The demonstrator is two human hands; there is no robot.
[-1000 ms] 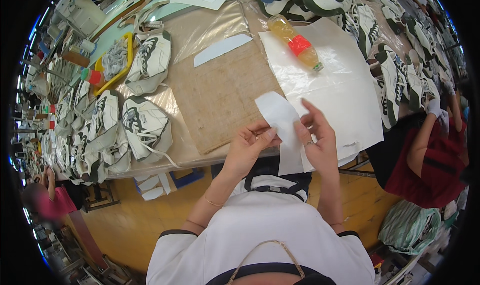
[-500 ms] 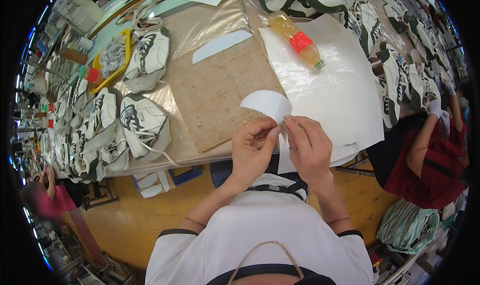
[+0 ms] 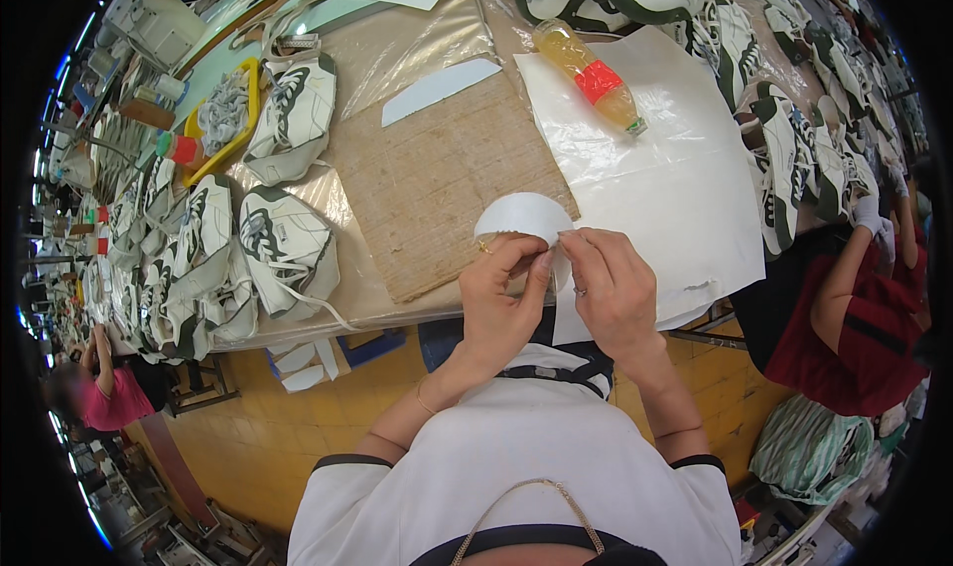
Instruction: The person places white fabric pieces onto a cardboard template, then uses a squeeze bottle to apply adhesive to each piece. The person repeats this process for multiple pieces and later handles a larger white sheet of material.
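Observation:
A curved white cut piece point(image 3: 524, 213), like thin card or lining, bends above the near right corner of a brown board point(image 3: 437, 189). My left hand point(image 3: 503, 293) pinches its lower edge between thumb and fingers. Close beside it, my right hand point(image 3: 612, 290) pinches the piece's right end, where a narrow strip hangs below the fingertips. Fingers hide part of that end. Another flat white piece point(image 3: 441, 91) lies across the board's far edge.
Large white sheets point(image 3: 645, 169) lie to the right, with a red-labelled bottle point(image 3: 592, 77) on its side. White and dark green sneakers point(image 3: 290, 238) stand on both sides. A yellow basket point(image 3: 224, 119) sits at the left. A co-worker in red point(image 3: 854, 318) is at the right.
The white piece has tipped and curls more over my left fingers. My right hand has shifted very slightly left, still pinching its end.

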